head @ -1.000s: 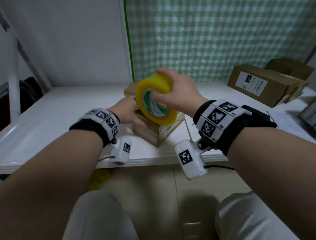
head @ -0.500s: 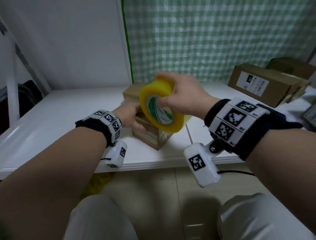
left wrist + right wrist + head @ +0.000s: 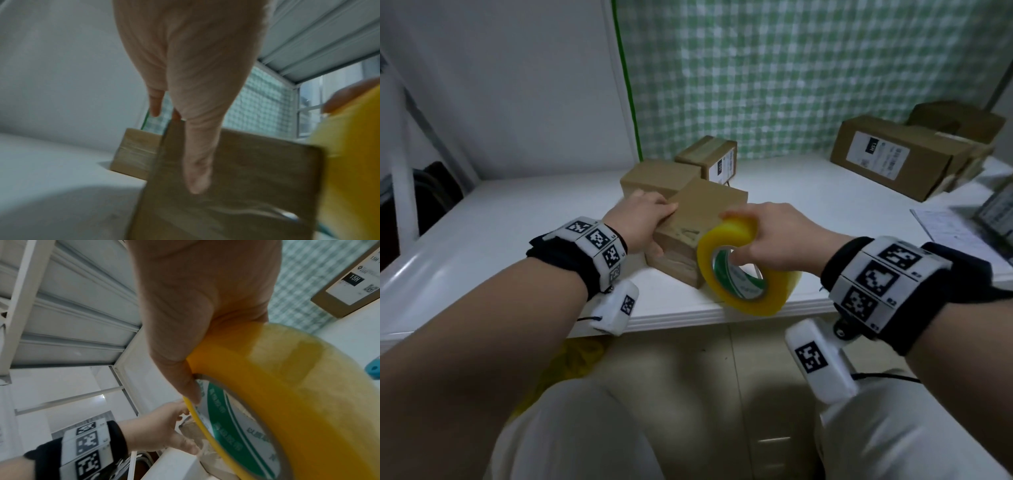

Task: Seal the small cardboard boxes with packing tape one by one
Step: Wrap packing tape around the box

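A small cardboard box [image 3: 702, 219] stands near the table's front edge, with clear tape wrinkled on its near side. My left hand [image 3: 657, 219] grips its left corner, fingers over the top and thumb [image 3: 197, 162] flat on the side of the box [image 3: 246, 178]. My right hand [image 3: 739, 240] holds a yellow tape roll [image 3: 746, 274] with a green-printed core, thumb on the rim and fingers through the core. The roll [image 3: 277, 386] hangs just right of the box, at the table edge. Whether a strip runs from roll to box is unclear.
Two more small boxes [image 3: 654, 178] [image 3: 709, 157] sit right behind the held one. Larger labelled cartons [image 3: 893, 161] stand at the back right, with papers [image 3: 955, 233] on the white table [image 3: 517, 240] in front of them. A checked curtain hangs behind.
My right hand has brought the tape roll down from above the box to its near right side. The box top is now uncovered. My left hand stays on the box.
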{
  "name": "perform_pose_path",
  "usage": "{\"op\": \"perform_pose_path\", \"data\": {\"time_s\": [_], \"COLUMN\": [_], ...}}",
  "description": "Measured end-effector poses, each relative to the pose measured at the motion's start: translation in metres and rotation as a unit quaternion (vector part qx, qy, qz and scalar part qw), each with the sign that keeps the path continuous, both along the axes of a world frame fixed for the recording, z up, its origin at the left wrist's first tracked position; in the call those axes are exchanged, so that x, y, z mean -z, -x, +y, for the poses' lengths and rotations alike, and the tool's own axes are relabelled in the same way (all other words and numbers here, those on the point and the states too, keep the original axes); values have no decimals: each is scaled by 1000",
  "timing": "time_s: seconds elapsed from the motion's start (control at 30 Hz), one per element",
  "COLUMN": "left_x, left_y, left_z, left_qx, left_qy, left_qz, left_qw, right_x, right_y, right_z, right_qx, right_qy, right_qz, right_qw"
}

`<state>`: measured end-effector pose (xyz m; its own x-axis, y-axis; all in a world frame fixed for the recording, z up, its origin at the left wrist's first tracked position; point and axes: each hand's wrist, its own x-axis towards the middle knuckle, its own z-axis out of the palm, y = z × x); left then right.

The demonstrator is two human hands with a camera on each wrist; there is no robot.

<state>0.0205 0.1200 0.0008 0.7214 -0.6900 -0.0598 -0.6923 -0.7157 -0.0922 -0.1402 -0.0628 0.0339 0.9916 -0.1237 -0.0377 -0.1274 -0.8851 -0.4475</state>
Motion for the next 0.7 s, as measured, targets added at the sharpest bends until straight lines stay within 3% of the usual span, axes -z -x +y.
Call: {"op": "perform_pose_path", "data": {"time_s": [0.17,0.53,0.7], "left_x": [6,20,20], "left_y": [28,31,33], "left_z": [-13,-23,-24], "left_qx": [-66,-75,-79], "left_qy": [36,132,138], "left_qz": [135,116,108], "left_qw": [988,982,981], "right_x": [0,-12,-18], "right_y": [-2,13,21], "right_z": [1,0,-7], "right_qx": [-1,-17,-3], "right_qy": [14,76,64], "right_qz": [-3,-17,26], "right_qw": [1000,997,998]}}
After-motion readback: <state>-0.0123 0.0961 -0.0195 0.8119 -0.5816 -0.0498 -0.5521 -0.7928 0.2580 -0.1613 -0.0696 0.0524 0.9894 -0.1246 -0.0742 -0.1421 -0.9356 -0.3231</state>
